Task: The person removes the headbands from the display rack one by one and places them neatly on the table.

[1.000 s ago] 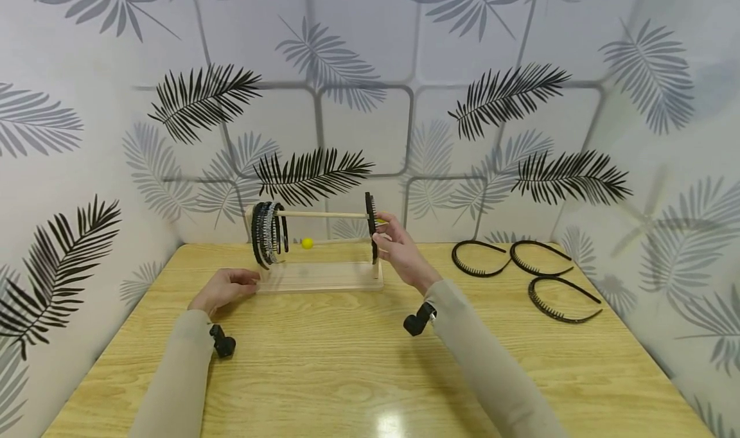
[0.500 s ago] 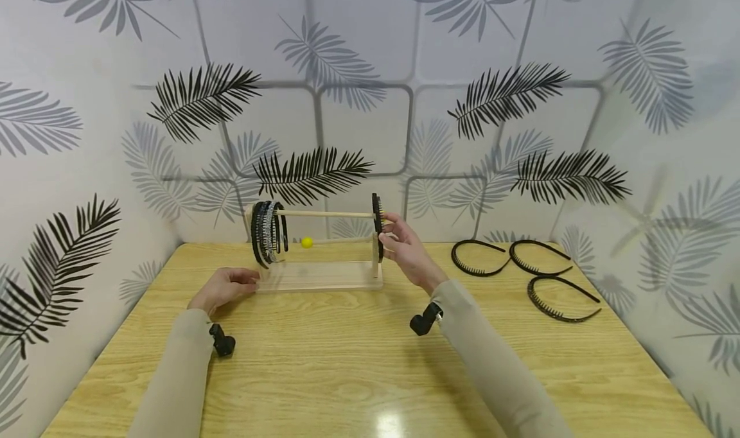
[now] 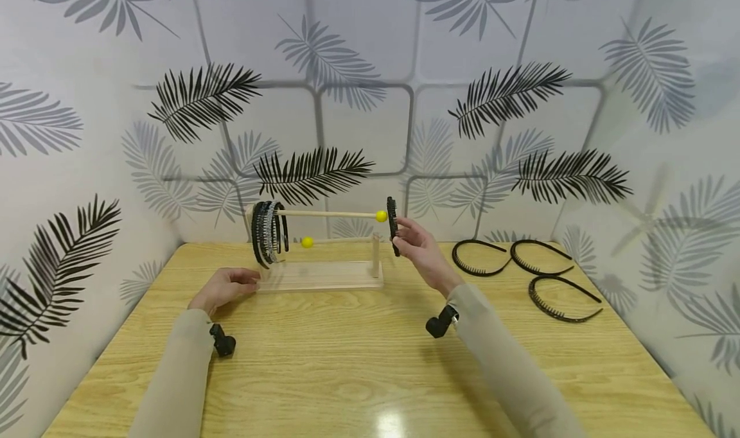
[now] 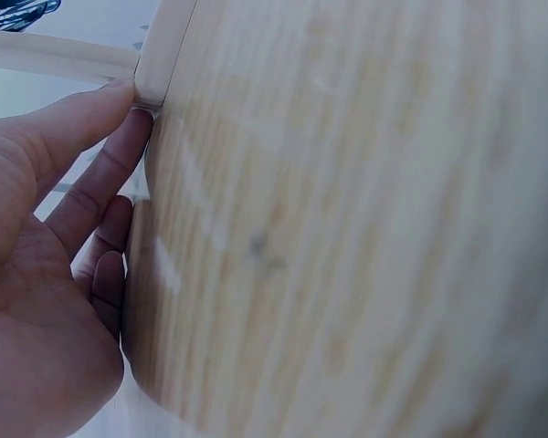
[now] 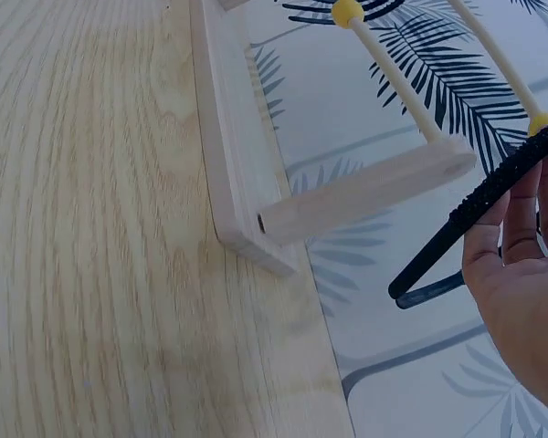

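Note:
My right hand [image 3: 426,253] pinches a dark toothed headband [image 3: 392,225], held upright just right of the yellow ball tip [image 3: 381,216] of the upper rod. In the right wrist view the same headband [image 5: 479,203] stands beside that ball, its ends pointing down and away. The wooden headband stand [image 3: 324,277] rests on the table, with several dark and silvery headbands [image 3: 267,234] hanging at the left end of its upper rod. At the base's left end my left hand [image 3: 224,287] grips the edge between thumb and fingers, as the left wrist view shows.
Three dark headbands lie at the table's right: one headband [image 3: 478,272] on the left, another headband [image 3: 534,270] beside it, and a third headband [image 3: 557,313] nearer. A lower rod ends in a second yellow ball [image 3: 308,242]. Leaf-patterned walls [image 3: 358,130] close off the back and sides.
My right hand has moved right with the headband, from along the rod to beyond its ball tip, which now shows. My left hand and the stand stay in place.

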### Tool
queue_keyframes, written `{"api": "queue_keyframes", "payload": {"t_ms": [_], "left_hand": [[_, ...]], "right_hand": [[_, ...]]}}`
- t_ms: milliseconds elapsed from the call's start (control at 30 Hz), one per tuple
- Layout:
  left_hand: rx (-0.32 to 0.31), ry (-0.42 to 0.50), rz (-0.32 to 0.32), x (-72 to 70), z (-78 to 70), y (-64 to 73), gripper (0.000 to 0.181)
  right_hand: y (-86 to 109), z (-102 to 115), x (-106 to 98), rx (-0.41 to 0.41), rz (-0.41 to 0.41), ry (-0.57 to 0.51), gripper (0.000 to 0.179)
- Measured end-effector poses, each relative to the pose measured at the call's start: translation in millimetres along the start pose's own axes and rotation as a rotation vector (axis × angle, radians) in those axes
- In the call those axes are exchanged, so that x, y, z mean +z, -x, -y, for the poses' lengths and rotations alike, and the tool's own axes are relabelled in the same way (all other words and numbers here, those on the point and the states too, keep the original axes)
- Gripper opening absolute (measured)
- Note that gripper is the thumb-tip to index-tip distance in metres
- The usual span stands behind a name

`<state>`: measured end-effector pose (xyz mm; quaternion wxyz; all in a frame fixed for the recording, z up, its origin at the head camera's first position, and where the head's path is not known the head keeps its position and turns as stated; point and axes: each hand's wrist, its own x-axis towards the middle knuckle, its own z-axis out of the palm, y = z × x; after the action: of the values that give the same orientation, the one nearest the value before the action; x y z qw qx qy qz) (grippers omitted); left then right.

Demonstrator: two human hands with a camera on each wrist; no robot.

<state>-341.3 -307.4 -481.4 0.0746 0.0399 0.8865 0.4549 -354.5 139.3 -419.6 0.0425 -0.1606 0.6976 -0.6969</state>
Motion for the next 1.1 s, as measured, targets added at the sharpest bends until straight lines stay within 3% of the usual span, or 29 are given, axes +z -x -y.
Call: {"api": "queue_keyframes", "payload": {"t_ms": [267,500,733,1100], "left_hand": [[-0.001,0.006,0.002,-0.7,-2.4,-1.9,0.042],[0.038,-0.002,0.006,0.3,-4.9,-4.6,0.041],[0.036,-0.003,0.007,1.3,-6.7,-5.8,0.041],[0.050,0.006,0.003,0.6,0.8,0.1,0.041]], "right_hand": [[5.1,-3,-20,0.032,0.018,0.030,0.055],[13.0,-5,-37,0.053,0.034,0.078,0.056],[23.0,-7,-50,0.057,0.080,0.144,0.057],[30.6,-12,-65,0.114,0.188,0.139,0.058]]}}
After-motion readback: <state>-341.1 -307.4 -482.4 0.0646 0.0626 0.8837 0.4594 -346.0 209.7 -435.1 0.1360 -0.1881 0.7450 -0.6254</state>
